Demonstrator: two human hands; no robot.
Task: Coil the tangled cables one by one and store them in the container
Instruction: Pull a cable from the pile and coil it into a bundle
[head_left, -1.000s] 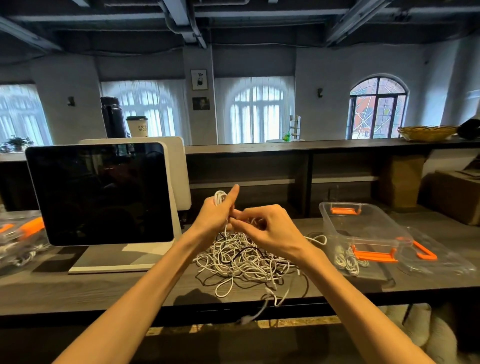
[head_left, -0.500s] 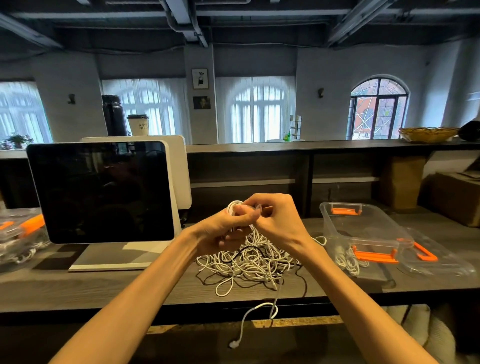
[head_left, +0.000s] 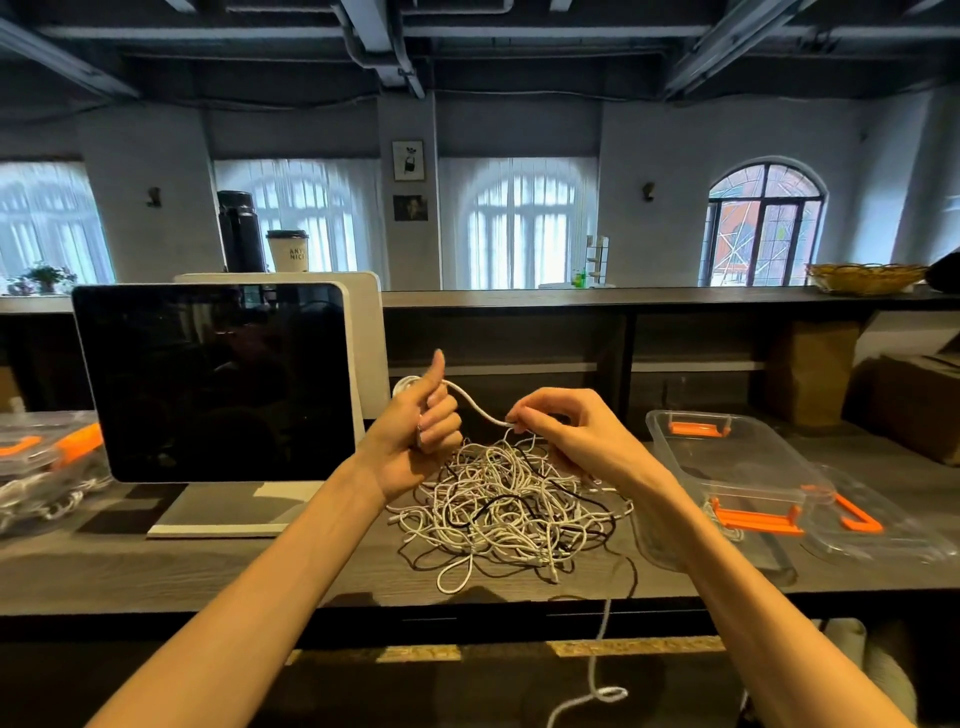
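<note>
A tangled heap of white and black cables (head_left: 506, 512) lies on the dark wooden counter in front of me. My left hand (head_left: 415, 431) grips a small coil of white cable, thumb pointing up, above the heap's left side. A short stretch of that white cable (head_left: 475, 405) runs to my right hand (head_left: 566, 431), which pinches it between thumb and fingers. The cable's loose end hangs off the counter's front edge (head_left: 597, 670). A clear plastic container with orange clips (head_left: 727, 457) stands to the right, holding a coiled cable partly hidden by my right forearm.
A dark tablet screen on a white stand (head_left: 213, 379) stands at the left. Another clear box with cables (head_left: 47, 467) sits at the far left. The container's clear lid (head_left: 872, 525) lies at the right. A raised shelf runs behind the counter.
My hands have moved apart. The right hand drew a stretch of cable out to the right, and the left thumb lifted off the coil. The hanging end swung to the right.
</note>
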